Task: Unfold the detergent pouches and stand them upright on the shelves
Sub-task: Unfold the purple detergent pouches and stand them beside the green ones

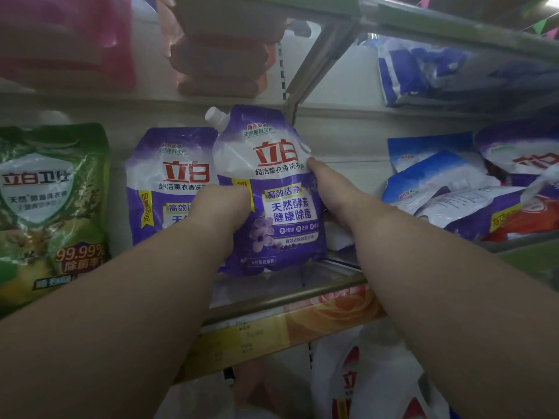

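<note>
A purple and white detergent pouch (272, 189) with a white spout cap at its top left stands upright on the middle shelf (290, 294). My left hand (220, 204) grips its left edge, fingers curled behind it. My right hand (326, 182) holds its right side, thumb on the front. A second purple pouch (169, 182) stands upright just left of it, partly hidden by my left hand. A green pouch (51, 207) stands at the far left.
A heap of blue, purple and red pouches (472, 195) lies flat on the right half of the shelf. More blue bags (423, 71) sit on the shelf above. Orange and pink items are stacked top left. White bottles (378, 382) stand below.
</note>
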A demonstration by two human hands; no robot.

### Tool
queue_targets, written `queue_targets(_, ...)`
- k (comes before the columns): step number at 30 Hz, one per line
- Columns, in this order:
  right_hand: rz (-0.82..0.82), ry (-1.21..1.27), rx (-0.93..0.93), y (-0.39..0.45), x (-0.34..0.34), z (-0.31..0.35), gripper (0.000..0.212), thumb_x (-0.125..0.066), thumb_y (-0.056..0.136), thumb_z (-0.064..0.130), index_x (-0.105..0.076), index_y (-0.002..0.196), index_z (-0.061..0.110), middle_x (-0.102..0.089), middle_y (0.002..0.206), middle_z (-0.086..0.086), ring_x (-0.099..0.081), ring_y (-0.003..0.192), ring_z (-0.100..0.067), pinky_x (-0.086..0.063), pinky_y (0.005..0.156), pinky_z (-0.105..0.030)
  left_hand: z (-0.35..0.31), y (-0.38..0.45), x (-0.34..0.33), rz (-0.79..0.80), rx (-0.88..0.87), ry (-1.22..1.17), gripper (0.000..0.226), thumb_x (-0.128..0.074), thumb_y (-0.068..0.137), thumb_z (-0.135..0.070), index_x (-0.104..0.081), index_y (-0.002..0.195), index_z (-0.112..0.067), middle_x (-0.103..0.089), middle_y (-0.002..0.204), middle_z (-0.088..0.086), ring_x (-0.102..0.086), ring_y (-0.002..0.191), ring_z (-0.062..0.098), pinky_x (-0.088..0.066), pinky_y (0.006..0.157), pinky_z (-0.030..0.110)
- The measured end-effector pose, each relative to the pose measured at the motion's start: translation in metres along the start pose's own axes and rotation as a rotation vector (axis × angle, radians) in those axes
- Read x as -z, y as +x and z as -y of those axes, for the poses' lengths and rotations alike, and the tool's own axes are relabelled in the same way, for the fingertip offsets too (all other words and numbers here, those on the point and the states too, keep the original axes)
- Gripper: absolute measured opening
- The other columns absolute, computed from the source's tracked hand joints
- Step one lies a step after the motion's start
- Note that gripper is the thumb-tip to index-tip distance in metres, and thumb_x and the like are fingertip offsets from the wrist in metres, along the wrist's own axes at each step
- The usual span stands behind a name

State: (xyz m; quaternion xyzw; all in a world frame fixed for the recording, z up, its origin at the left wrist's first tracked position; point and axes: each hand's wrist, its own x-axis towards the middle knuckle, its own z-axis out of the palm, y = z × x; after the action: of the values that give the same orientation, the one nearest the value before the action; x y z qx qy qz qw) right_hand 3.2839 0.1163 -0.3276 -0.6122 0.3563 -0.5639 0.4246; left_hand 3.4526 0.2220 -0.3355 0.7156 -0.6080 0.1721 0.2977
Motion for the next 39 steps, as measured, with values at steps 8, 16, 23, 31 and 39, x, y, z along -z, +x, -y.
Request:
queue_targets(8,-0.019,0.070,0.051,-0.003,0.003,0.003,0.037,-0.055,0.102,0.050,-0.066,0.113,0.016,-0.082,0.089,-0.008,-0.078,0.074,-0.024,-0.062,0.085,-0.040,0.001,0.001,0.004,-0.074,-0.099,0.458,0.034,-0.081,0.088,-0.012,-0.051,0.104,-0.013,-0.035,0.072,0.000,-0.068,0.103,0.028,-0.038,0.076,0.031)
queue_targets(16,-0.049,-0.033,0.106,-0.002,0.000,0.005,0.038,-0.056,0.107,0.048,-0.067,0.116,0.014,-0.081,0.106,-0.014,-0.078,0.099,-0.036,-0.061,0.096,-0.056,0.005,0.001,0.006,-0.079,-0.198,0.742,0.028,-0.070,0.097,-0.015,-0.058,0.122,-0.012,-0.044,0.081,0.002,-0.066,0.105,0.025,-0.037,0.078,0.031)
queue_targets(23,-0.093,-0.144,0.097,-0.015,-0.003,0.009,0.040,-0.053,0.107,0.052,-0.065,0.120,0.016,-0.081,0.102,-0.008,-0.079,0.092,-0.029,-0.063,0.090,-0.048,0.010,0.006,0.003,-0.050,-0.180,0.711,0.026,-0.068,0.099,-0.020,-0.058,0.121,-0.011,-0.046,0.084,0.004,-0.054,0.089,0.023,-0.041,0.078,0.032)
queue_targets(31,-0.179,-0.124,0.063,-0.017,-0.011,0.013,0.042,-0.052,0.107,0.049,-0.064,0.116,0.009,-0.079,0.102,-0.014,-0.079,0.086,-0.032,-0.065,0.084,-0.047,0.013,-0.001,0.007,-0.037,-0.179,0.751,0.022,-0.070,0.096,-0.022,-0.050,0.092,-0.015,-0.042,0.073,0.000,-0.048,0.076,0.019,-0.039,0.079,0.031)
queue_targets(39,-0.253,-0.058,0.091,-0.023,-0.015,0.013,0.044,-0.060,0.098,0.056,-0.061,0.112,0.014,-0.079,0.102,-0.010,-0.079,0.085,-0.034,-0.066,0.081,-0.054,0.013,-0.008,0.016,-0.037,-0.128,0.521,0.032,-0.074,0.094,-0.030,-0.046,0.090,-0.014,-0.045,0.074,0.000,-0.049,0.071,0.017,-0.041,0.074,0.030)
